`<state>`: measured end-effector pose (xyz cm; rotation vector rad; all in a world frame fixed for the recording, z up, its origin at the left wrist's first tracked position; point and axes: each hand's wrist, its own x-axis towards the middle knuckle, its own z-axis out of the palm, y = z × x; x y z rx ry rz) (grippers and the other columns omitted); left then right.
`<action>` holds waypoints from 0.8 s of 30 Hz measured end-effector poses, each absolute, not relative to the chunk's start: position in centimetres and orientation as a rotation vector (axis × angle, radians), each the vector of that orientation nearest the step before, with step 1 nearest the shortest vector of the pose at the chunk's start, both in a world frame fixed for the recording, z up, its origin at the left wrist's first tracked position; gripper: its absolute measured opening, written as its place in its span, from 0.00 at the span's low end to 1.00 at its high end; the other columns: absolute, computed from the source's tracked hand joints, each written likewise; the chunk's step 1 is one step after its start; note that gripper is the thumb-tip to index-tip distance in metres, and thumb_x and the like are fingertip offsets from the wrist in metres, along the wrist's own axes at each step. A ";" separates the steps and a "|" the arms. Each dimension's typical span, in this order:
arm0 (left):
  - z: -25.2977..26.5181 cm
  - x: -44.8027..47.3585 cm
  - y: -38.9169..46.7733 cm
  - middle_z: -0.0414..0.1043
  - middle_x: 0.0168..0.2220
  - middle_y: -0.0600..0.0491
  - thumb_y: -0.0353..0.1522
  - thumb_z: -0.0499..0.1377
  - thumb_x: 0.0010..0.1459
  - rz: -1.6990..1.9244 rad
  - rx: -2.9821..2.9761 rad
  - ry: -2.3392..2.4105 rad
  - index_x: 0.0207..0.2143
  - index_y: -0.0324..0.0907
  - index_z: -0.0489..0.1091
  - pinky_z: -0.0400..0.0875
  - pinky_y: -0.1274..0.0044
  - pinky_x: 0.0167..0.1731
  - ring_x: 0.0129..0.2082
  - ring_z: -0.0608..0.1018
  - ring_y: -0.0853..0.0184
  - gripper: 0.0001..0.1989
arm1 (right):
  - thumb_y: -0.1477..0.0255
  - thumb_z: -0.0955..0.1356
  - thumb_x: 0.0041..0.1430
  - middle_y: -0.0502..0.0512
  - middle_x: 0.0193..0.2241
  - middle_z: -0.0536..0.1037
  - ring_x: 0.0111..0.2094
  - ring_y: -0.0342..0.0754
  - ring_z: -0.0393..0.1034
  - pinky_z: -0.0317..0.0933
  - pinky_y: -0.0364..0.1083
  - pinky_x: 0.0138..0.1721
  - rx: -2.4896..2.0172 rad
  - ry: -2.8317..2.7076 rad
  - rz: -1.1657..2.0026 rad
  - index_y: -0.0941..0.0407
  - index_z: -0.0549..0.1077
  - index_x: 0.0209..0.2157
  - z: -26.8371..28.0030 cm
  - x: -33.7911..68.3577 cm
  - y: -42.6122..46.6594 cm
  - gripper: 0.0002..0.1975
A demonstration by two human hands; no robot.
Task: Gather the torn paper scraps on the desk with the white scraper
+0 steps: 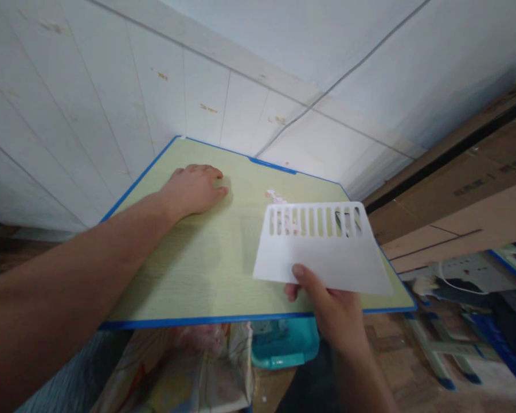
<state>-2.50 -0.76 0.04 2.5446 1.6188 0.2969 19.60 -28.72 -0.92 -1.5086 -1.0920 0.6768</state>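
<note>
Head view, one moment. Left hand (195, 189) lies palm-down on the table (184, 269) nr its far-left corner, fingers pressed together and curled slightly at the tips, forearm stretched across the left half of the top; the flat placement reads as bracing, i.e. weight set on the board so it does not shift; nothing is gripped under it as far as can be seen. Right hand (333, 312) is at the near edge, right of centre, pinching the white plastic scraper (322, 249) by its lower edge, thumb on the upper face, other fingers hidden beneath, so their spread cannot be told; the grip sits at the solid, unslotted end, which leaves the slotted end w/ its row of upright openings pointing away toward the far edge. Scraper is held over the right half of the top, tilted; whether its far end touches the surface cannot be told. White scraps (276, 197) lie on the top just beyond the scraper, nr the far edge; bits of the same show through the slots. Table is pale wood-grain w/ blue edging, pushed into the corner of the white tiled wall (112, 74); cardboard boxes (468, 195) stand off its right edge; a teal container (284, 344) and a printed bag (184, 367) sit below the near edge.
</note>
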 end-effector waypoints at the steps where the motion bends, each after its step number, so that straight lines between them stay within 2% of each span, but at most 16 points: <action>1: 0.1 -2.5 -0.8 0.74 0.80 0.39 0.50 0.50 0.77 0.292 2.543 1.624 0.78 0.42 0.75 0.64 0.58 0.79 0.81 0.72 0.45 0.37 | 0.55 0.82 0.71 0.53 0.25 0.85 0.27 0.54 0.83 0.82 0.51 0.37 -1.514 -1.022 0.594 0.52 0.83 0.31 -0.6 20.5 -28.3 0.19; 3: 0.3 -2.5 -0.9 0.74 0.80 0.39 0.49 0.49 0.78 0.275 2.530 1.641 0.77 0.42 0.75 0.65 0.56 0.79 0.81 0.72 0.44 0.37 | 0.54 0.83 0.68 0.55 0.27 0.88 0.26 0.54 0.82 0.79 0.51 0.32 -1.500 -0.862 0.488 0.55 0.85 0.37 -0.5 22.5 -27.3 0.18; 5: 0.3 -2.6 -0.8 0.73 0.81 0.37 0.49 0.49 0.78 0.260 2.518 1.648 0.77 0.41 0.74 0.65 0.55 0.79 0.81 0.73 0.43 0.37 | 0.53 0.84 0.65 0.57 0.28 0.89 0.25 0.54 0.82 0.77 0.50 0.30 -1.462 -0.740 0.456 0.56 0.85 0.39 -0.8 24.4 -26.6 0.20; 10: 0.1 -2.8 -0.4 0.74 0.80 0.34 0.48 0.50 0.78 0.268 2.559 1.629 0.76 0.37 0.75 0.65 0.53 0.80 0.80 0.74 0.41 0.36 | 0.62 0.80 0.58 0.58 0.26 0.88 0.23 0.54 0.80 0.73 0.49 0.26 -1.380 -0.674 0.523 0.55 0.84 0.32 -2.2 26.7 -25.7 0.11; 12: 0.0 -2.9 -0.2 0.74 0.79 0.34 0.48 0.49 0.78 0.272 2.565 1.631 0.76 0.37 0.75 0.66 0.52 0.80 0.80 0.74 0.41 0.36 | 0.62 0.79 0.60 0.59 0.27 0.89 0.24 0.54 0.80 0.74 0.50 0.28 -1.416 -0.727 0.539 0.55 0.85 0.30 -2.5 26.7 -25.5 0.11; 16: -0.2 -3.1 0.2 0.74 0.79 0.34 0.48 0.48 0.78 0.258 2.571 1.640 0.76 0.37 0.75 0.67 0.52 0.80 0.79 0.75 0.40 0.37 | 0.58 0.76 0.68 0.57 0.24 0.86 0.25 0.53 0.76 0.72 0.50 0.31 -1.535 -0.897 0.525 0.55 0.89 0.29 -2.3 26.5 -25.1 0.18; 24: -0.5 -3.2 0.7 0.75 0.79 0.37 0.50 0.48 0.77 0.250 2.589 1.655 0.76 0.40 0.74 0.68 0.52 0.79 0.80 0.75 0.41 0.38 | 0.60 0.75 0.68 0.57 0.27 0.88 0.26 0.53 0.77 0.73 0.50 0.33 -1.484 -0.918 0.557 0.54 0.87 0.28 -2.5 26.6 -25.4 0.17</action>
